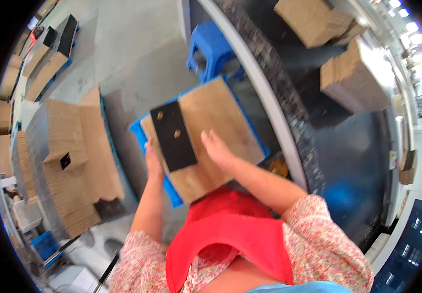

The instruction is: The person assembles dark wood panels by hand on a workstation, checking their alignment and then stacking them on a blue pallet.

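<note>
Blue plastic stool (212,48) on grey floor (128,44), beyond work surface. Black conveyor belt (347,141) at right carrying cardboard stacks (355,80). Tall flat-cardboard stacks (77,161) at left on blue pallets. Blue crate (45,245) lower left.

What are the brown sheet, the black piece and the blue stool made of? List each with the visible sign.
Brown sheet: probably cardboard, matte tan, flat and thin-edged like the stacks nearby.
Black piece: looks like matte black card or foam with two punched holes showing tan beneath; unclear which.
Blue stool: apparently moulded plastic, uniform blue with a slight sheen.
The left hand and right hand touch the sheet.
</note>
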`<state>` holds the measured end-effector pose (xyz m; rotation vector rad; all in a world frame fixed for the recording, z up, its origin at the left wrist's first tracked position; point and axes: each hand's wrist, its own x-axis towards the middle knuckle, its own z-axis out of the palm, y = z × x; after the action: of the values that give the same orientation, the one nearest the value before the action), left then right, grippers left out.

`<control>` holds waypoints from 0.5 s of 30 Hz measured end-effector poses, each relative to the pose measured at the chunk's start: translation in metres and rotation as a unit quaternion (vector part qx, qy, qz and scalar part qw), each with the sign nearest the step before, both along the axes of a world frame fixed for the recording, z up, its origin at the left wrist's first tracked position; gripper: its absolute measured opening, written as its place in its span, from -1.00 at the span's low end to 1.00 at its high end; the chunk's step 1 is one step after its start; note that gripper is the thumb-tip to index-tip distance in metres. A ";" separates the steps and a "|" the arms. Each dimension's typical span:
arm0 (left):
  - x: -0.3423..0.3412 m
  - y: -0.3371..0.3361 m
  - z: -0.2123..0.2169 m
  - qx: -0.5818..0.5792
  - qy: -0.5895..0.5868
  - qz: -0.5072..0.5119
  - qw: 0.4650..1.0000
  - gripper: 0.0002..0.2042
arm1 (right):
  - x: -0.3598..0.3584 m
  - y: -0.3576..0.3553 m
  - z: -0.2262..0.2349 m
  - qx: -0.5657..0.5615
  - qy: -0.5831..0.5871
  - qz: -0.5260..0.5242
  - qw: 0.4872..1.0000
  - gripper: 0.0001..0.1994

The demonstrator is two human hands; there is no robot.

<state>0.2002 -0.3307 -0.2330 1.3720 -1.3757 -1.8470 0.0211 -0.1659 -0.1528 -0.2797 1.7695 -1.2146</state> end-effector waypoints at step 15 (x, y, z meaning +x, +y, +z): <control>-0.044 -0.033 -0.030 -0.477 -0.290 -0.156 0.815 -0.52 | -0.236 0.054 0.172 -0.026 0.675 0.444 0.589 -0.61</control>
<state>0.1562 -0.3642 -0.2627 1.1722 -2.4701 -0.5641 -0.2151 -0.1118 0.0194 -2.2975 2.1220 -0.0794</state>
